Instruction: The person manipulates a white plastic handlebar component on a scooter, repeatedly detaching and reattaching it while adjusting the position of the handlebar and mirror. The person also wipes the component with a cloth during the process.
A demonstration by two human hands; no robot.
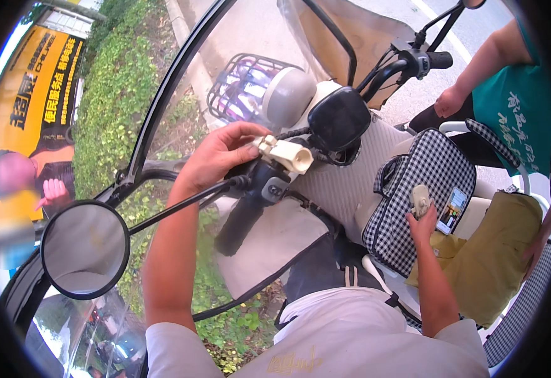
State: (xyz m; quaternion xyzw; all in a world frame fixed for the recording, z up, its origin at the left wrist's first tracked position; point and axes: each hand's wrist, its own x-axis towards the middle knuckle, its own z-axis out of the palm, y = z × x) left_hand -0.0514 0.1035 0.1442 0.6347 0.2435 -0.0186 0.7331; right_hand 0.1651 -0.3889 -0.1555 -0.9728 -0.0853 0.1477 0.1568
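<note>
Cream bracket (293, 157): located at the left end of the scooter's handlebar, just beside the switch box (274, 189) and above the black grip (238, 223). Whether it is fastened to the bar or only held against it cannot be told from this view.

Left hand (225, 154): thumb and fingers closed on the near end of the bracket. Right hand (421, 227): closed around a second cream part (420, 198), held over the checked cushion (408, 167), beside a phone (453, 211). The two parts are well apart.

Assessment: the step in hand appears to be positioning the bracket on the bar. In my judgement it calls for a steady left-hand pinch, so that the bracket does not roll around the bar, with its round opening kept unobstructed. The bracket should sit clear of the switch box and the mirror stem (181, 205), and should not trap the black cable (294, 133). A firm right-hand hold is advised: so small a part could slip and drop out of reach.
</note>
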